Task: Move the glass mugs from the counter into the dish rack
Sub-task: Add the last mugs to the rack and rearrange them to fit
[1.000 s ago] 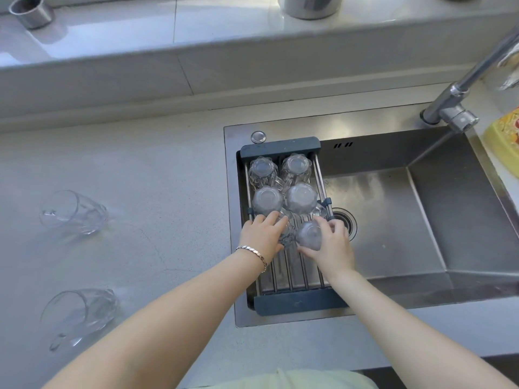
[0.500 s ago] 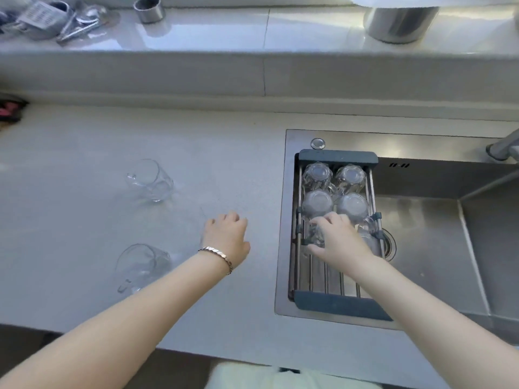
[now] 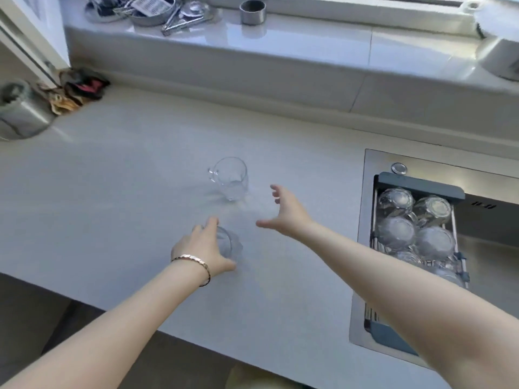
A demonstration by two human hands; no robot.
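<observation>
Head-camera view: left hand (image 3: 204,248) cups the nearer glass mug (image 3: 229,245) lying on the counter (image 3: 112,192); right hand (image 3: 286,213), spread wide and empty, nears the far mug (image 3: 230,178), likely so both go together to the dish rack (image 3: 418,186).

counter (image 3: 126,197) | pale | two glass mugs: far (image 3: 230,178), near (image 3: 229,245)
</observation>
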